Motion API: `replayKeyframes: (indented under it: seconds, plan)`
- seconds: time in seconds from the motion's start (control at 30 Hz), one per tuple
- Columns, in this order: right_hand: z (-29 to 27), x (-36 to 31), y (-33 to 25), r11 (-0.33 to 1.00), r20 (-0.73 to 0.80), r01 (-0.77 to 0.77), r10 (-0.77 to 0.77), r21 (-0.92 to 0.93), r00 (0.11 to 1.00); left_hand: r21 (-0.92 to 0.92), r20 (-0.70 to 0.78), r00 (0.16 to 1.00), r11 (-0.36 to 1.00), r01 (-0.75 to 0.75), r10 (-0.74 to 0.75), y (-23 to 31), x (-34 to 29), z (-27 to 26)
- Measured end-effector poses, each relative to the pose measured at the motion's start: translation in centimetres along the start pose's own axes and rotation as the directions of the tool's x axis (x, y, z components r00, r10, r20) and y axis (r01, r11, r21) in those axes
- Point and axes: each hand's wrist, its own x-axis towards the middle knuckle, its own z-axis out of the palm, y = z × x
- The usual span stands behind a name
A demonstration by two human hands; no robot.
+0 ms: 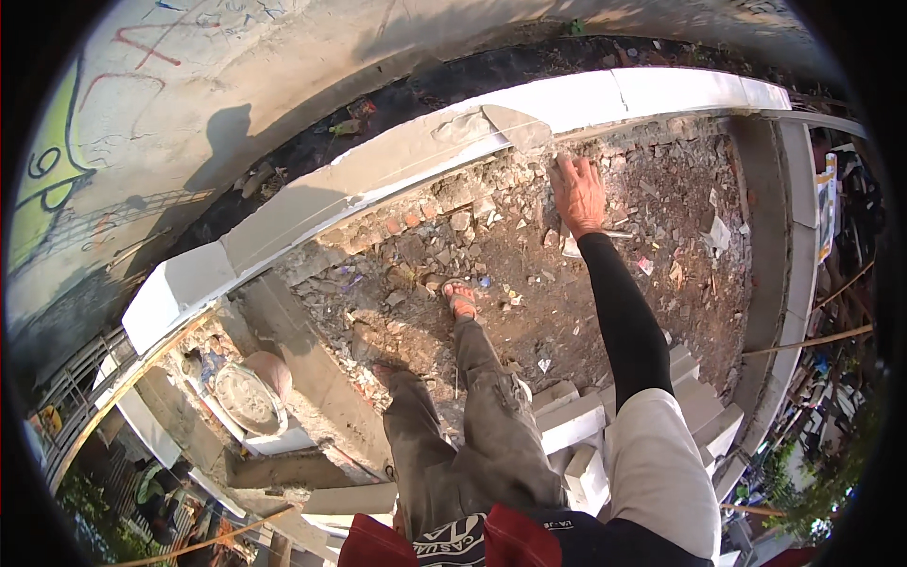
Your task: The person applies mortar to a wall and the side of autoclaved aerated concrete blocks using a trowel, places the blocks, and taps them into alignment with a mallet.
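My right hand (577, 196) reaches forward in a black sleeve, just below the inner edge of a low block wall (567, 102). Its fingers are bent and a little apart, and nothing shows in them. Whether the fingertips touch the rough mortar ledge (463, 196) under the wall, I cannot tell. Grey mortar (378, 156) coats the wall's top left of the hand, while the blocks to the right are bare white. A thin string (312, 210) appears to run along the coated stretch. My left hand is out of sight.
Broken rubble (661, 217) covers the ground around my sandalled foot (460, 299). White blocks (576, 422) are stacked beside my right leg. At left, a round mortar-filled container (248, 401) stands beyond a grey concrete beam (316, 350). A painted wall (283, 57) rises behind.
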Motion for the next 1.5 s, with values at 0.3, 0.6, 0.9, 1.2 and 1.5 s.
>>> replayKeyframes:
  seconds: [0.3, 0.6, 0.9, 1.2, 1.5]
  plan:
    - [-2.5, -2.8, -8.9, 0.787, 0.193, -0.398, 0.349, 0.471, 0.917, 0.003, -0.031, 0.999, 1.0, -0.009, 0.009, 2.8, -1.4, -1.1]
    - [-5.4, 0.4, -10.2, 0.884, 0.454, -0.339, 0.17, 0.322, 0.875, -0.004, -0.002, 0.998, 0.998, -0.067, 0.067, 4.7, -1.5, 0.0]
    - [-3.7, -2.3, -6.4, 0.384, 0.472, -0.528, 0.237, 0.758, 0.849, -0.06, 0.004, 0.996, 0.994, -0.093, 0.093, 2.8, -2.6, 1.2]
    - [-0.9, -3.2, -21.8, 0.762, 0.408, -0.158, -0.15, 0.628, 0.901, -0.149, 0.01, 0.996, 0.985, -0.085, 0.088, 1.0, -3.2, 4.4]
    - [-3.6, 2.0, -3.3, 0.794, 0.339, -0.206, 0.001, 0.571, 0.941, -0.331, 0.004, 0.994, 0.939, -0.099, 0.106, -3.7, -2.1, 9.3]
